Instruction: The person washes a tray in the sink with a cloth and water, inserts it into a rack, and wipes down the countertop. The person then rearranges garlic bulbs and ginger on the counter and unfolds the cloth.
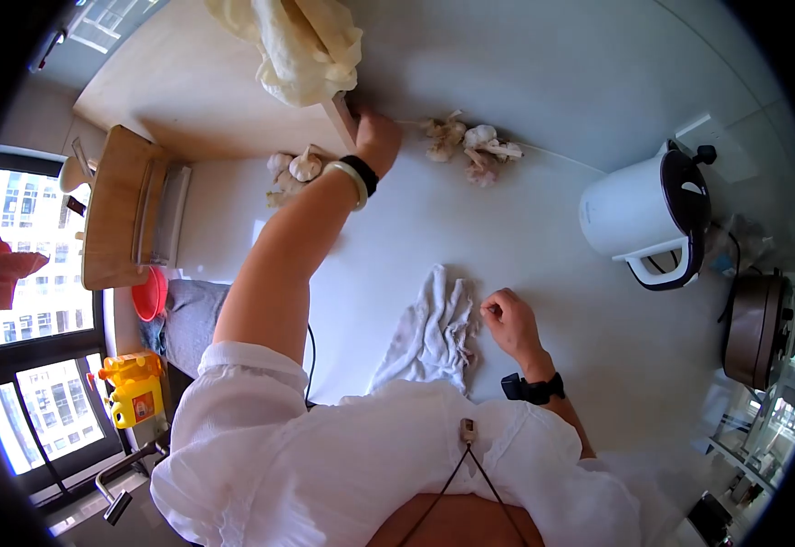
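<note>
My left hand (379, 141), with a black band and a pale bangle at the wrist, reaches to the edge of a light wooden panel (338, 120); its fingers are hidden. Garlic bulbs (304, 166) lie beside that wrist, and more garlic (479, 144) sits to the right of the hand. My right hand (509, 324) is curled closed over the white counter (397, 228), with nothing visible in it. Just left of it lies a crumpled white cloth (432, 333), not touched by the hand. A black watch is on the right wrist.
A cream bag (301, 50) hangs at the top. The white kettle (639, 210) stands on the right, near a brown appliance (753, 330). Along the left are a wooden board (116, 210), a red bowl (149, 294), a grey cloth (194, 319) and yellow bottles (133, 387).
</note>
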Motion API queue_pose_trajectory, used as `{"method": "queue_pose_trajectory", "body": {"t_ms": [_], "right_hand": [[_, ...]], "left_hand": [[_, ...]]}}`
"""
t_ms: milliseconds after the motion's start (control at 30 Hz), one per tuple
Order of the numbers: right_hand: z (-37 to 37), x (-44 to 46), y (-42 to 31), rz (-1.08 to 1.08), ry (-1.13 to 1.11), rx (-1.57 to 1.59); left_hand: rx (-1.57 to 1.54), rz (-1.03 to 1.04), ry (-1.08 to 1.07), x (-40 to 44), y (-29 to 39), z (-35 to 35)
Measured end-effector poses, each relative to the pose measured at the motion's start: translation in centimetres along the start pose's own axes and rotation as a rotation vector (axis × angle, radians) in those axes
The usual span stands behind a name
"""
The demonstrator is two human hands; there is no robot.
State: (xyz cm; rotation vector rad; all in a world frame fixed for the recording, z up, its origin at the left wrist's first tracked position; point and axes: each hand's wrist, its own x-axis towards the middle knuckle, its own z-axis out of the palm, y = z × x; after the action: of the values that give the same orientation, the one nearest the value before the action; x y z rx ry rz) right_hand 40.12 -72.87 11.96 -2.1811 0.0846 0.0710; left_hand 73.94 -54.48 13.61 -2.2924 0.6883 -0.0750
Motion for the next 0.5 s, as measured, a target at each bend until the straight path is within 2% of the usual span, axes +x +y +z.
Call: {"method": "queue_pose_trajectory", "body": {"t_ms": [33,167,267,367,467,500], "right_hand": [[-0.1,0.0,0.0,-0.003,0.004,-0.008],[0.0,-0.1,0.5,0.004,-0.001,0.018],[-0.2,-0.1,0.1,0.002,-0.007,0.016],[-0.4,-0.1,0.2,-0.006,-0.010,0.023],[-0.2,-0.1,0.4,-0.006,-0.005,0.028],[-0.2,-0.2,0.2,-0.006,0.000,0.021]], "left_hand": [[-0.077,0.055,-0.117,0.4,-0.9,-0.7],[-0.096,0.080,-0.266,1.5,-2.0,0.5],[-0.277,-0.039,-0.264,2.8,-1.7,1.9],[-0.180,-0.034,-0.206,1.8,-1.8,-0.2],[0.034,-0.094,0.464,0.0,-1.0,0.0],[-0.022,-0.068,0.352,-1.1,-1.1,-1.5]]}}
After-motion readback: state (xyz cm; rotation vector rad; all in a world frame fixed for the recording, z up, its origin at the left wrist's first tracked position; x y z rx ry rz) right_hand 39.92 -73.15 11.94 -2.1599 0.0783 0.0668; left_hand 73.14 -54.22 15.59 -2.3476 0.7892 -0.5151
